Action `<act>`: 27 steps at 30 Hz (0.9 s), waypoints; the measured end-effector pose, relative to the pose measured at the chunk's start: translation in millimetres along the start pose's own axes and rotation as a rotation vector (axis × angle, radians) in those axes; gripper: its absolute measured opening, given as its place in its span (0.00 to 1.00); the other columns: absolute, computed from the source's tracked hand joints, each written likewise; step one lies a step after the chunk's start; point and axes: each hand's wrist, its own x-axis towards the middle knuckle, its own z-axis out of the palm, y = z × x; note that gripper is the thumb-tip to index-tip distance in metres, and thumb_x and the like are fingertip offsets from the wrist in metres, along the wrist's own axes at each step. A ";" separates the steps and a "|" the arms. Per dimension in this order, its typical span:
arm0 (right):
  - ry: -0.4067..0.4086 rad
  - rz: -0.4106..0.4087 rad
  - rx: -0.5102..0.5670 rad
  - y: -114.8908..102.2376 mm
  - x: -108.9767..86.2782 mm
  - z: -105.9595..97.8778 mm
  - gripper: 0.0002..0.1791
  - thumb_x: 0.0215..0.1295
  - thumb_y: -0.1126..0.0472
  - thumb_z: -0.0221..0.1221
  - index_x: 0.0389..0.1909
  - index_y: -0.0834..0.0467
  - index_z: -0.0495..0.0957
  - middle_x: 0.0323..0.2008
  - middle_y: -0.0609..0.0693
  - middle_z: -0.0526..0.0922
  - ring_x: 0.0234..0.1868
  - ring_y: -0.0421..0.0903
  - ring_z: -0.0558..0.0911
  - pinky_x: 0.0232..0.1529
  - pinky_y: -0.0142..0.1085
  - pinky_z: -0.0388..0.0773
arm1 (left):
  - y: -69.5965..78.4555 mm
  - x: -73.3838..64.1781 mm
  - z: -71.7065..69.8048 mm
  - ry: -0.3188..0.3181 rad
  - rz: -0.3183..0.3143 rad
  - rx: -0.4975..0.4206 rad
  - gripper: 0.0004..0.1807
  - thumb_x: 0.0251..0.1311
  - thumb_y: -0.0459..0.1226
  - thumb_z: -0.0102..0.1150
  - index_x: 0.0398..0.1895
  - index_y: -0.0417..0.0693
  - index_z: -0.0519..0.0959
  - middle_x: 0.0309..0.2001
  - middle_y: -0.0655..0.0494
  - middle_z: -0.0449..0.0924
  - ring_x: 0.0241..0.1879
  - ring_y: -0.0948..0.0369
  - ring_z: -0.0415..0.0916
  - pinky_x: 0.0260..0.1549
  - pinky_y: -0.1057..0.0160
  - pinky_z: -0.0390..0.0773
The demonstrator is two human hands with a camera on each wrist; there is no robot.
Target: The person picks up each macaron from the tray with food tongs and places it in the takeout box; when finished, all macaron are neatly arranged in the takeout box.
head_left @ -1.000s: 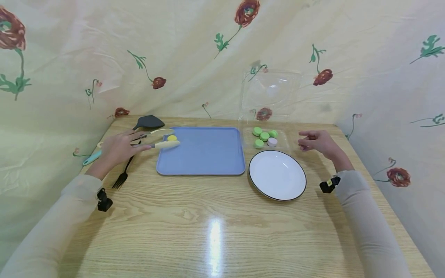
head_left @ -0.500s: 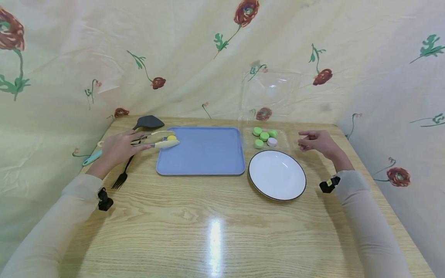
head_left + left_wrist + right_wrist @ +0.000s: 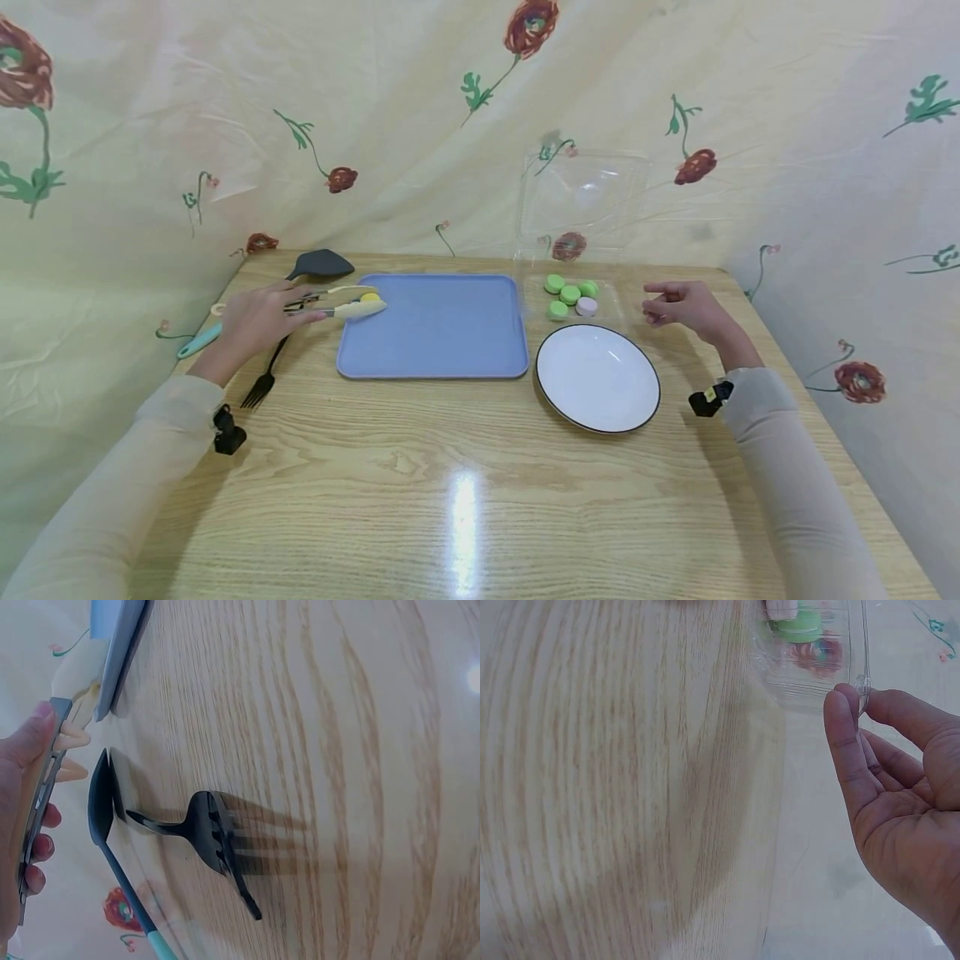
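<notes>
No readable text or labels

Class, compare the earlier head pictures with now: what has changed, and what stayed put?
The left hand has squeezed the cream-tipped metal tongs narrower, their far arm moving toward the near one around the small round yellow macaron. The right hand, rectangular blue tray and round white dark-rimmed plate stayed put.

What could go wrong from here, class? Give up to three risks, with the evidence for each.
The yellow cookie sits between the tips of the tongs in the left grip; it might slip out onto the tray if squeezed unevenly.
The fork lies close to that grip, so a sideways sweep could knock it.
The clear box stands open near the right grip; a nudge might shift the cookies inside.
</notes>
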 end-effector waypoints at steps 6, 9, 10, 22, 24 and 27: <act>-0.003 0.012 -0.002 -3.2 -1.9 1.0 0.34 0.73 0.63 0.61 0.72 0.74 0.61 0.35 0.45 0.87 0.35 0.37 0.87 0.47 0.43 0.86 | 0.7 2.4 0.7 -0.061 -0.024 0.009 0.33 0.59 0.57 0.68 0.64 0.51 0.81 0.60 0.37 0.81 0.09 0.62 0.49 0.12 0.64 0.50; -0.004 0.017 -0.001 -3.2 -1.6 1.0 0.33 0.73 0.63 0.61 0.72 0.74 0.61 0.35 0.45 0.87 0.35 0.37 0.87 0.47 0.43 0.86 | 0.6 2.9 1.0 -0.072 -0.029 0.012 0.33 0.60 0.57 0.67 0.64 0.50 0.81 0.60 0.36 0.81 0.09 0.62 0.48 0.12 0.64 0.50; -0.004 0.018 -0.001 -2.8 -1.2 0.8 0.33 0.73 0.64 0.61 0.73 0.74 0.61 0.36 0.46 0.87 0.35 0.37 0.87 0.47 0.43 0.86 | 0.7 2.9 1.0 -0.072 -0.028 0.012 0.33 0.60 0.57 0.67 0.64 0.50 0.81 0.60 0.36 0.80 0.09 0.62 0.48 0.12 0.64 0.50; -0.008 0.022 -0.001 -0.9 0.7 -0.1 0.33 0.74 0.63 0.60 0.73 0.74 0.61 0.36 0.46 0.88 0.35 0.35 0.86 0.47 0.43 0.86 | -0.6 2.8 1.3 -0.059 -0.034 0.019 0.33 0.60 0.58 0.68 0.63 0.48 0.82 0.60 0.34 0.80 0.09 0.63 0.45 0.11 0.64 0.49; -0.008 0.019 0.000 -1.6 0.0 0.1 0.33 0.73 0.63 0.60 0.73 0.74 0.61 0.36 0.46 0.88 0.35 0.35 0.86 0.47 0.43 0.86 | -0.8 2.7 1.2 -0.060 -0.036 0.015 0.33 0.60 0.58 0.68 0.63 0.48 0.82 0.60 0.34 0.80 0.09 0.63 0.46 0.11 0.64 0.50; -0.007 0.017 -0.001 -2.2 -0.5 0.3 0.33 0.73 0.63 0.61 0.73 0.74 0.62 0.36 0.46 0.88 0.35 0.35 0.86 0.47 0.43 0.86 | -0.9 3.3 1.6 -0.051 -0.031 0.014 0.33 0.60 0.57 0.68 0.62 0.48 0.82 0.60 0.34 0.80 0.08 0.63 0.46 0.11 0.64 0.50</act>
